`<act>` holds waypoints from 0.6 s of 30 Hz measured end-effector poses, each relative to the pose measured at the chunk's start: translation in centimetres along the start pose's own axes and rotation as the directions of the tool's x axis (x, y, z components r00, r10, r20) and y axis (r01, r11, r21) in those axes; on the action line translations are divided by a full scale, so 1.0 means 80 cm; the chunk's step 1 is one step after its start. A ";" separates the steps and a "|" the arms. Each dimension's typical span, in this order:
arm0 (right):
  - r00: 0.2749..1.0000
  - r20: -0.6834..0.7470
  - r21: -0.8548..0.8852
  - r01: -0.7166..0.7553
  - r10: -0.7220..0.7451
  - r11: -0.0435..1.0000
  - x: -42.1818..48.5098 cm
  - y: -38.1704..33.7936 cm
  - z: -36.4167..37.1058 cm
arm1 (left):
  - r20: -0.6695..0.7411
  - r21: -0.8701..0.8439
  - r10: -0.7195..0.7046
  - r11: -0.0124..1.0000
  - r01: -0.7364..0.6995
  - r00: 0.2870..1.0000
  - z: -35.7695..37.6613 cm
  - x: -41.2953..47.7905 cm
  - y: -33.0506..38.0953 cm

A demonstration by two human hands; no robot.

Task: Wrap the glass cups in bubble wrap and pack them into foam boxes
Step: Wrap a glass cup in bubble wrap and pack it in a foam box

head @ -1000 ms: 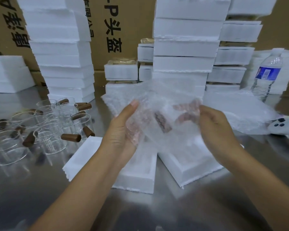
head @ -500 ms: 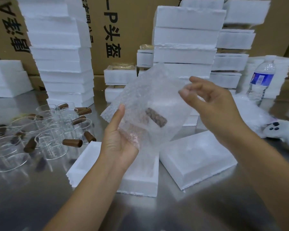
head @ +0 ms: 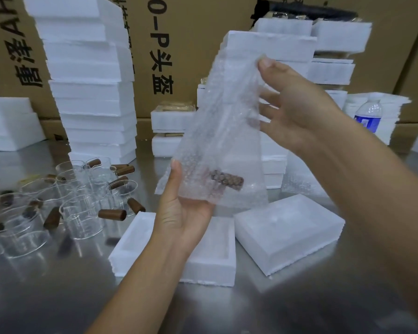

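Observation:
A bubble wrap bag (head: 217, 131) hangs upright in the middle of the view. Inside it near the bottom lies a glass cup, told by its brown wooden handle (head: 227, 182). My left hand (head: 184, 210) cradles the bag's bottom from below, thumb up along its left edge. My right hand (head: 292, 107) pinches the bag's top right edge, its other fingers spread. Under the bag sits an open foam box (head: 210, 261), with its foam lid (head: 287, 232) to the right. Several bare glass cups (head: 82, 203) with brown handles stand at the left.
Tall stacks of white foam boxes (head: 87, 75) rise at the back left and foam boxes (head: 270, 51) at the back centre, before cardboard cartons (head: 169, 44). A water bottle (head: 369, 116) stands at the right. More bubble wrap (head: 297, 179) lies behind the lid. The steel table (head: 58, 297) shows in front.
My right hand moved to the bag's top edge and took hold of it, pulling the bag up tall. The cup has sunk toward the bag's bottom over my left palm.

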State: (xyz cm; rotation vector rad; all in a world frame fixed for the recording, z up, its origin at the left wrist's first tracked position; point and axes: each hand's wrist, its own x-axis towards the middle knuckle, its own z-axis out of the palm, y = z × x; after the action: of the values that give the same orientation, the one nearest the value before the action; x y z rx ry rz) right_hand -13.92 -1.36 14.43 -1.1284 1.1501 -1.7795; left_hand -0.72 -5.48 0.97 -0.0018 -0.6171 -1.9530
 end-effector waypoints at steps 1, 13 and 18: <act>1.000 -0.010 0.011 0.019 -0.019 1.000 0.001 -0.002 0.002 | 0.018 0.003 -0.017 1.000 0.017 1.000 0.000 0.000 0.000; 0.990 -0.061 -0.313 0.104 -0.130 0.944 -0.048 0.119 -0.024 | -0.113 0.240 0.153 0.963 -0.122 0.982 0.008 -0.004 -0.001; 0.979 0.105 -0.300 0.197 -0.173 0.933 -0.062 0.156 -0.030 | -0.124 0.312 0.137 0.946 -0.092 0.983 0.004 -0.004 -0.002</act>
State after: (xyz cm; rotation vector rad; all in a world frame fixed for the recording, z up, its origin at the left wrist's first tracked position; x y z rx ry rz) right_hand -13.07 -0.44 0.82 -1.5211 1.3465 -1.7142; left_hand -0.80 -5.01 1.09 0.2882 -0.7986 -1.7111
